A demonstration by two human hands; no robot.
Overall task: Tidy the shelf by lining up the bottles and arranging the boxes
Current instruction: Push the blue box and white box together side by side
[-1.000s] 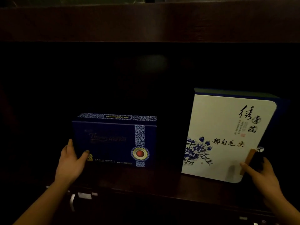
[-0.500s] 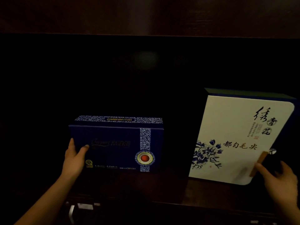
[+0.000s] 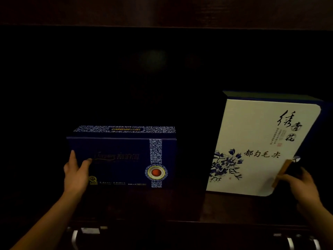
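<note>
One blue box (image 3: 124, 159) in left hand (image 3: 76, 175), one white box (image 3: 255, 141) in right hand (image 3: 299, 184)

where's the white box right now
In the head view the white box stands tilted at the right of the shelf, apart from the blue box on its left; the right hand grips its lower right edge.

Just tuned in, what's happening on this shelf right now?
A person is arranging two boxes on a dark wooden shelf. The left hand grips the left end of the dark blue box, thumb on its front face. The right hand holds the lower right corner of the white box by its wooden clasp. The white box stands tilted, apart from the blue one. No bottles are in view.
</note>
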